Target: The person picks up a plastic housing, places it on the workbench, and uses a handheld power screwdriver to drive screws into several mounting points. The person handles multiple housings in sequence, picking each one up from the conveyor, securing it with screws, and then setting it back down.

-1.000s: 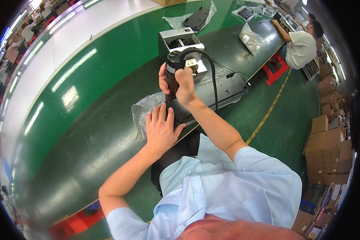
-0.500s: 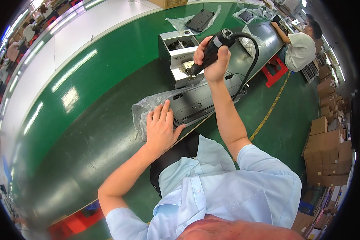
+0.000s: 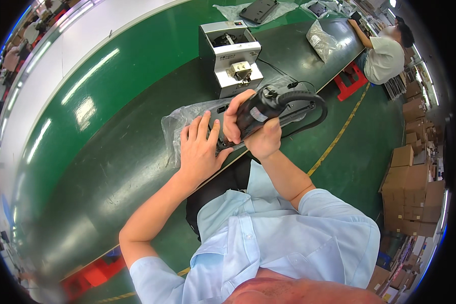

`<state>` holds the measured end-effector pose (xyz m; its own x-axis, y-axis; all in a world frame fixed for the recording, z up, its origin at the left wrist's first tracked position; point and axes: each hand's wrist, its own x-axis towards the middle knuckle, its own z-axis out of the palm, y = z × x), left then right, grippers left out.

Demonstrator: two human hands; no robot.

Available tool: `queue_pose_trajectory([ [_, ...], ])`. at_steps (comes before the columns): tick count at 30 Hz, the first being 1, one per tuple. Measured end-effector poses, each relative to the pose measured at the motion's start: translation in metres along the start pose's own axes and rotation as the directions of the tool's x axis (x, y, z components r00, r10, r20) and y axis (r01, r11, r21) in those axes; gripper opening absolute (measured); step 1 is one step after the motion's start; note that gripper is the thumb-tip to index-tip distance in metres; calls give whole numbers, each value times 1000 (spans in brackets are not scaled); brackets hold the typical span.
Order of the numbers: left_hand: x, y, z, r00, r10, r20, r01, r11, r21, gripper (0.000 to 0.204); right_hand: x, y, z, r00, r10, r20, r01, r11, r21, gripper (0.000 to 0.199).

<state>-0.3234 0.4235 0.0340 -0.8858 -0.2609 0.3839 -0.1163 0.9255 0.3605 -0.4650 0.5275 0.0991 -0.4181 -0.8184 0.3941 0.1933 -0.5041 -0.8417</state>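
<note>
My right hand (image 3: 253,134) grips a black electric screwdriver (image 3: 256,111), its tip pointing down at a dark flat device (image 3: 294,109) lying on the work belt. A black cable (image 3: 314,109) loops from the tool's top end. My left hand (image 3: 200,149) lies flat with fingers spread on the near end of that device and on the clear plastic bag (image 3: 180,124) under it. Just beyond stands a white box-shaped screw feeder (image 3: 230,55).
The dark green conveyor belt (image 3: 116,152) runs diagonally. Farther along it lie more bagged devices (image 3: 261,10) and a crumpled clear bag (image 3: 321,40). A seated person in a white shirt (image 3: 382,55) works there by a red stool (image 3: 349,81). Cardboard boxes (image 3: 408,172) stack at right.
My right hand went from the screw feeder up and right, then came back down toward me; the screwdriver tip now sits over the device's near end. My left hand stayed put.
</note>
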Motion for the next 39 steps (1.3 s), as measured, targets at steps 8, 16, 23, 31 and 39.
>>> queue_pose_trajectory([
  [8, 0, -1, 4, 1000, 9, -18, -9, 1000, -4, 70, -2, 17, 3, 994, 93, -51, -93, 996, 7, 88],
  [16, 9, -1, 4, 1000, 27, 3, -27, 999, 44, 72, -3, 6, -10, 998, 9, -66, -7, 1000, 26, 89],
  [23, 2, 3, -5, 982, -98, 160, 21, 904, 427, 69, -10, -48, -104, 938, 116, -326, -87, 991, 103, 73],
  [31, 9, 27, -37, 819, -358, 449, 35, 811, 584, 69, -57, -58, -206, 699, 105, -707, -533, 736, -417, 43],
  [39, 18, -13, 9, 977, 152, 151, -168, 981, 97, 108, -54, -20, -176, 745, 263, -613, -591, 686, -424, 37],
])
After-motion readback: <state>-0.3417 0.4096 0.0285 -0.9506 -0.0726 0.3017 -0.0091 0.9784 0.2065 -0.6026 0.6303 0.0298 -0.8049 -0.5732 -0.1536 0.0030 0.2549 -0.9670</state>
